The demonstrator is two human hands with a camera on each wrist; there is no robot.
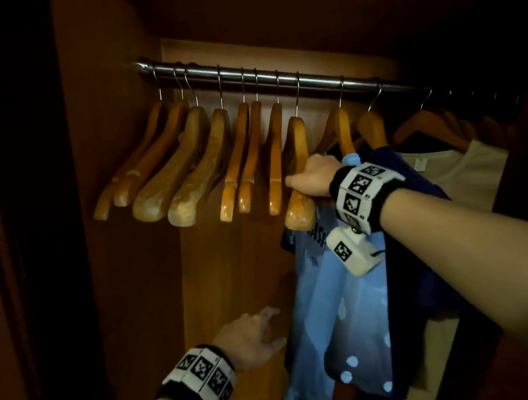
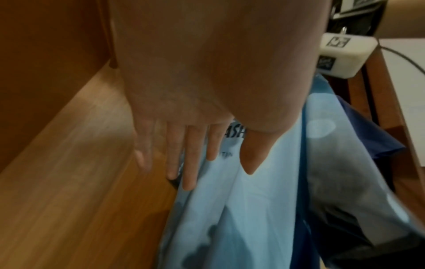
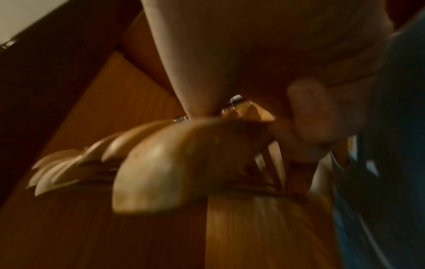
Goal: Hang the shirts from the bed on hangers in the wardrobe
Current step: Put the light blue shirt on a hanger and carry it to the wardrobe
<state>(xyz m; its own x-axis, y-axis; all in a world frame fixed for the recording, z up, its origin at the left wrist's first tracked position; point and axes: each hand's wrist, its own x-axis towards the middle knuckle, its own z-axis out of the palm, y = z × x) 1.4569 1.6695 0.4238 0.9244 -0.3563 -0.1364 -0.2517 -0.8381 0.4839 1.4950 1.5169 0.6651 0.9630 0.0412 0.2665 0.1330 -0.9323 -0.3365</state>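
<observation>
A light blue printed shirt (image 1: 319, 296) hangs from a hanger on the rail (image 1: 247, 76), with a dark blue shirt (image 1: 422, 251) behind it. My right hand (image 1: 308, 178) grips the bare wooden hanger (image 1: 301, 209) just left of that shirt, fingers curled round its arm. In the right wrist view the thumb of this hand (image 3: 306, 116) lies across the same hanger (image 3: 172, 163). My left hand (image 1: 265, 327) is low in the wardrobe, fingers straight and empty. In the left wrist view its fingertips (image 2: 190, 178) lie at the left edge of the light blue shirt (image 2: 253, 209).
Several bare wooden hangers (image 1: 176, 174) fill the left half of the rail. A beige shirt (image 1: 473, 172) hangs at the right on a further hanger. The wardrobe's wooden side wall (image 1: 116, 210) is at the left and its back panel (image 1: 231, 280) behind.
</observation>
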